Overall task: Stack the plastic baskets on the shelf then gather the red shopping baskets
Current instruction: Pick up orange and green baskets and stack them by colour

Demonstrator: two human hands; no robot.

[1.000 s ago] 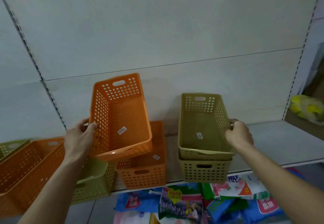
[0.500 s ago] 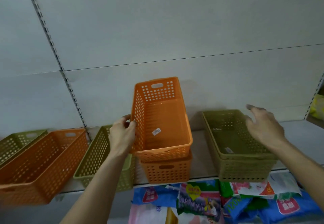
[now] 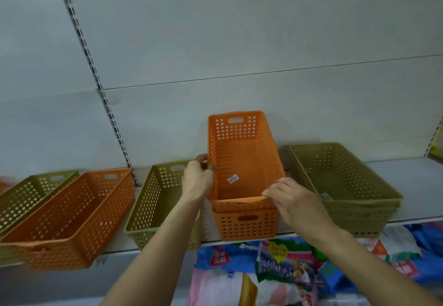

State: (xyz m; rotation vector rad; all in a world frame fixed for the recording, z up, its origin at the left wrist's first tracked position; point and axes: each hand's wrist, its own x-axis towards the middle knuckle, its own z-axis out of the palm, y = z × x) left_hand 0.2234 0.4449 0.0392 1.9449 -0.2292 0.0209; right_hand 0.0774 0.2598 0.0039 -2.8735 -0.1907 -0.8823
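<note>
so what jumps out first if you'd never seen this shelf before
Both hands at the centre: the left hand grips the left wall of the top orange basket, the right hand its front corner, nesting it into another orange basket. Stacked green baskets sit right, loose ones left.

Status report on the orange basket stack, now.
Left hand grips top orange basket; right hand on its front rim. Nested in lower orange basket, not fully seated. Nothing blocking.

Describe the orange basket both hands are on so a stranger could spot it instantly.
On the white shelf, look at the middle, between two green baskets. The top orange basket sits nested in another orange one, its far end tilted up. It alone has the left hand and right hand on it.
</note>
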